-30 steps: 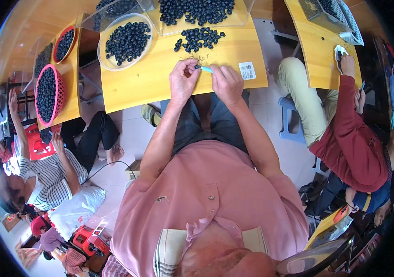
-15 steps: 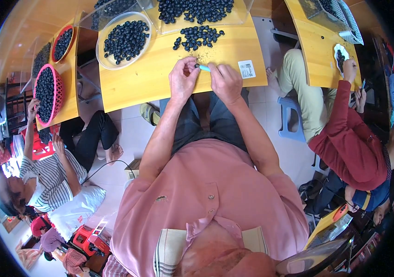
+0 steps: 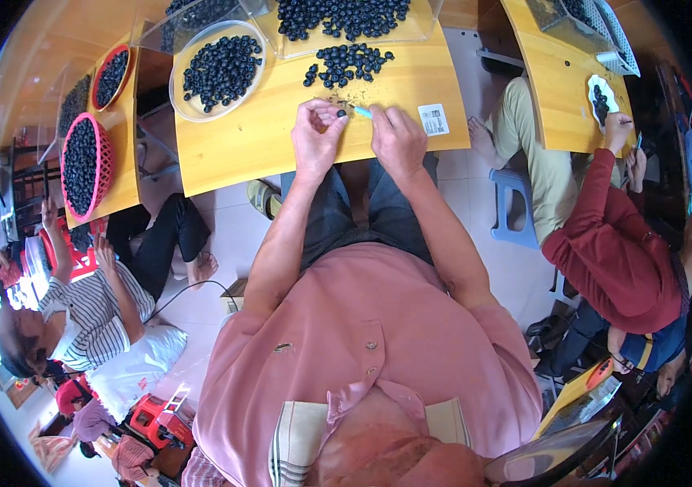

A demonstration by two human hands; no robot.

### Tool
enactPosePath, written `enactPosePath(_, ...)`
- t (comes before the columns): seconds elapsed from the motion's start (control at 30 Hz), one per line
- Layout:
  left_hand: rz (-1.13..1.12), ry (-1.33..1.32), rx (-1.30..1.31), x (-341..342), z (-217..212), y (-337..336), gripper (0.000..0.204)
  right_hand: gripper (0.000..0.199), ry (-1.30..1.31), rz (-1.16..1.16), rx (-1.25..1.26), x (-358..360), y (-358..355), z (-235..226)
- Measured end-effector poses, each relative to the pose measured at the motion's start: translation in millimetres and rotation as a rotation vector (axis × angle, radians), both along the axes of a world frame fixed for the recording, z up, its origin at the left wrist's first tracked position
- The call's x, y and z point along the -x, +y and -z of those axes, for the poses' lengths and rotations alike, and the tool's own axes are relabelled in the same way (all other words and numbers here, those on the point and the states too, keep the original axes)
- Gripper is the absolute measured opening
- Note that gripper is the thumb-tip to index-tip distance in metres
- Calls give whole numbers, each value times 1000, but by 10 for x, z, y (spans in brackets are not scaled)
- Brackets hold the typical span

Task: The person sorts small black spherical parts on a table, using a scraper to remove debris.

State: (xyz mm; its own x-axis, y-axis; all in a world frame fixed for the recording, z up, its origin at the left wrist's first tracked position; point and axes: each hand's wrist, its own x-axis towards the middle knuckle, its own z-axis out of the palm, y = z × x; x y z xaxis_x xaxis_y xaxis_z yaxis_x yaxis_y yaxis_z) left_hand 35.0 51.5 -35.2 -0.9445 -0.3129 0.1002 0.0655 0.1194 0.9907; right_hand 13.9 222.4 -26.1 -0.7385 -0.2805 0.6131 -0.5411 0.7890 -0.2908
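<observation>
Your left hand (image 3: 316,138) pinches one dark berry (image 3: 341,114) in a narrow grip at the near edge of the table (image 3: 249,146). Your right hand (image 3: 397,140) grips a small light-blue tool (image 3: 362,112) just beside it. Beyond lie loose berries (image 3: 348,62), a round clear bowl (image 3: 220,69) of berries, and a clear tray (image 3: 346,16) holding more.
</observation>
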Motion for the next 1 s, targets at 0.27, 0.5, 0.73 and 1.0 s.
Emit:
enactPosePath(0.27, 20, 71, 11, 5, 4, -35, 30, 20, -17, 22, -7, 2, 3, -3)
enactPosePath(0.5, 28, 114, 114, -12, -24, -34, 15, 17, 29, 3, 16, -2, 8, 20)
enactPosePath(0.73, -15, 102, 80, -15, -39, -39, 9, 15, 19, -28, 31, -1, 27, -5)
enactPosePath(1.0, -435, 242, 362, 344, -488, -960, 10, 15, 34, -20, 35, -8, 47, 25)
